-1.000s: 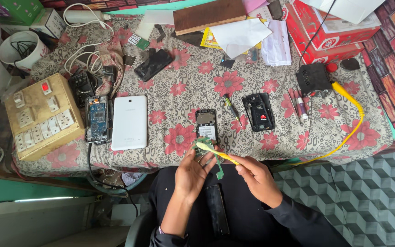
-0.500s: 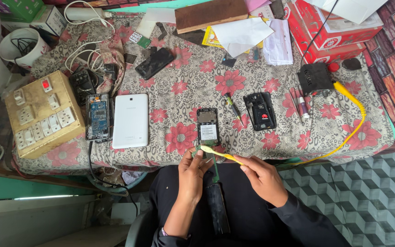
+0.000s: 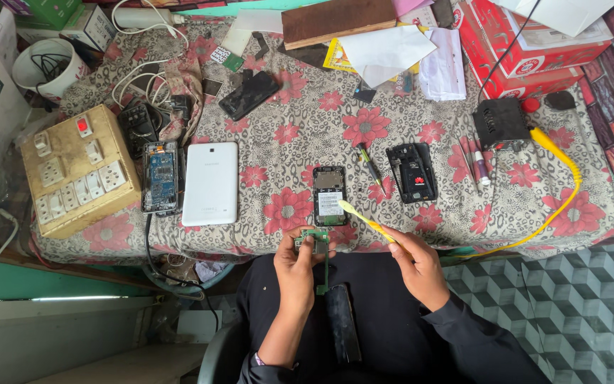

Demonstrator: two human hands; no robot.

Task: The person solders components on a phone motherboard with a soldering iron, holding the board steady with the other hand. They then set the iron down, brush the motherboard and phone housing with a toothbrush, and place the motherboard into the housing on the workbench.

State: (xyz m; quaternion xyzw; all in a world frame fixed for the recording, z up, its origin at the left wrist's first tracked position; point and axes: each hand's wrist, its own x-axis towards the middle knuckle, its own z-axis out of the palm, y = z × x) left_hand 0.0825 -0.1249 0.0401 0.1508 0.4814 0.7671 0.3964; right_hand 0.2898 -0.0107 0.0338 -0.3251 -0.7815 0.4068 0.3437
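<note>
Toothbrush lifts off circuit board at phone repair bench

The yellow toothbrush [image 3: 366, 220], earlier laid across the green circuit board [image 3: 315, 245], now angles up-left, bristles just right of it. The left hand [image 3: 298, 274] pinches the long, narrow board's upper end over the lap; the right hand [image 3: 419, 269] grips the brush handle beside the floral-clothed table [image 3: 278, 135].

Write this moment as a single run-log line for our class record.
left hand: holds green circuit board | right hand: holds yellow toothbrush, bristles near board | opened phone on floral cloth ahead
</note>
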